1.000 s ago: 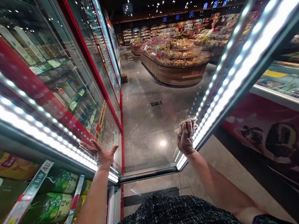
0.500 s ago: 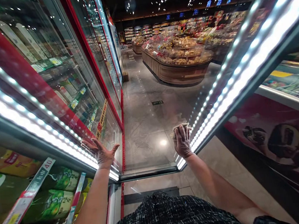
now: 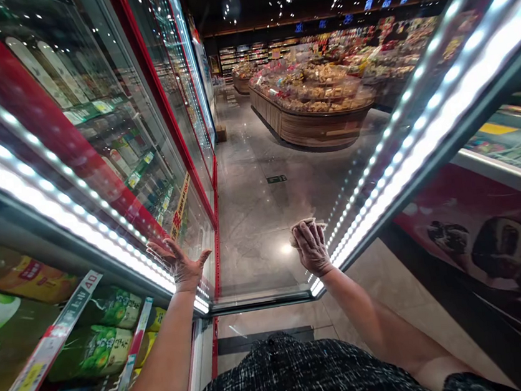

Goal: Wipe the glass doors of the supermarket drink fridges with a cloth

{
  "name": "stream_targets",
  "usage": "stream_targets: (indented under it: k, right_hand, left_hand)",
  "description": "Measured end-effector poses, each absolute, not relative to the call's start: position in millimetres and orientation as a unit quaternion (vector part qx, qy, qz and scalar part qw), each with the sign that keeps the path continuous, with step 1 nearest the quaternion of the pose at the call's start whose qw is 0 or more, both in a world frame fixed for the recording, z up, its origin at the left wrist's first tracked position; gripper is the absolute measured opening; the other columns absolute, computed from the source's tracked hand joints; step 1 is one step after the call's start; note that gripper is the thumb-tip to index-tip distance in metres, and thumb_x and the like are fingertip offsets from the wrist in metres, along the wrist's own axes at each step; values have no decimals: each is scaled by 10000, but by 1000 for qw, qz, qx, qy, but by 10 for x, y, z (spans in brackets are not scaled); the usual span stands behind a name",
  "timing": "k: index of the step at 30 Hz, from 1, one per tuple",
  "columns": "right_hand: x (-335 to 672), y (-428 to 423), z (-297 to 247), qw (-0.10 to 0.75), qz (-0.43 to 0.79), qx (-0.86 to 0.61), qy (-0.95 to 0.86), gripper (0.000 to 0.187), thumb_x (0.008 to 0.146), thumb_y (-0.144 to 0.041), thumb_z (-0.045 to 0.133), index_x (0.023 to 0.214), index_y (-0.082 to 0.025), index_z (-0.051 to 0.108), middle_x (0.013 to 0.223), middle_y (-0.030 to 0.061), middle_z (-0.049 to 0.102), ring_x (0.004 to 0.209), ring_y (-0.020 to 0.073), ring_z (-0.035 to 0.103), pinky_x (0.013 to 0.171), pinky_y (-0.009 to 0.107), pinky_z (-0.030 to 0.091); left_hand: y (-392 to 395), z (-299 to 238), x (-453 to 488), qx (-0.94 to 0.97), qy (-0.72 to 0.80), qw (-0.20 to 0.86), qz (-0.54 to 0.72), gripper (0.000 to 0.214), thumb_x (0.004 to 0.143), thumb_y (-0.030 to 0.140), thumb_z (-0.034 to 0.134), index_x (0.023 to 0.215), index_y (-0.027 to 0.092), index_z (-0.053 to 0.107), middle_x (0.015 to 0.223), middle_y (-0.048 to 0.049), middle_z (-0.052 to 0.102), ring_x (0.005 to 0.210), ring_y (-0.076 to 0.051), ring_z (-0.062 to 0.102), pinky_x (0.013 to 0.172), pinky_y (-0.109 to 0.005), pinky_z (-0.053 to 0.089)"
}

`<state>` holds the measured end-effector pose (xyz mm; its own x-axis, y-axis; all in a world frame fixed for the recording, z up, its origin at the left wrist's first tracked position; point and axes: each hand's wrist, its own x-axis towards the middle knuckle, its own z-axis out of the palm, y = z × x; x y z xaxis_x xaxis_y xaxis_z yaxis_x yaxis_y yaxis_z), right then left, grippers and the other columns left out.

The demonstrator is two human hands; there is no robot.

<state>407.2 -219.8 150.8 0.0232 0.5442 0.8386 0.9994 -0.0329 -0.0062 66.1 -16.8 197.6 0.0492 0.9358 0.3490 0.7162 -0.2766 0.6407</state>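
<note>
- Head view: the right hand (image 3: pixel 312 249) has its fingers folded over a pale cloth (image 3: pixel 309 222), which appears to be against the lower part of the glass door (image 3: pixel 263 302), near the right light strip (image 3: pixel 382 188).
- The left hand (image 3: pixel 184 268), well apart from it, is spread and holds nothing, beside the left light strip (image 3: pixel 79 213); contact is unclear.
- Work at the pane looks under way; how much is done or left cannot be told.

Wooden display island (image 3: pixel 322 124) on shiny floor (image 3: pixel 244 159); small brown box (image 3: pixel 221 133) left of it; pink-sided freezer (image 3: pixel 459 204) far right.
</note>
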Motion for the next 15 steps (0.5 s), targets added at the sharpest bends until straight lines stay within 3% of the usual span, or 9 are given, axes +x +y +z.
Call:
stream_targets:
  k: [6, 12, 15]
  right_hand:
    - [4106, -1984, 1953, 372, -360, -654, -552, 616, 968, -191, 496, 1575, -248, 408, 1643, 157, 376, 1548, 347, 297, 1224, 636, 281]
    - [3895, -2040, 1568, 324, -318, -625, -635, 571, 925, -126, 541, 1474, -283, 550, 1497, 135, 572, 1477, 325, 423, 1185, 570, 366]
    - [3892, -2057, 1580, 327, -319, -594, -662, 604, 898, -63, 543, 1470, -257, 561, 1486, 145, 584, 1464, 314, 440, 1175, 534, 385]
  left_hand:
    - [-179, 1983, 645, 709, 582, 176, 357, 1458, 606, 859, 715, 1633, 32, 93, 1686, -322, -32, 1565, -487, -87, 1222, -701, 98]
    - [-212, 1986, 655, 703, 580, 193, 364, 1418, 641, 829, 726, 1640, 51, 88, 1681, -325, -85, 1559, -498, -97, 1208, -718, 100]
    - [-202, 1961, 654, 703, 580, 190, 366, 1446, 638, 830, 726, 1647, 66, 25, 1680, -318, -116, 1565, -473, -120, 1208, -720, 108]
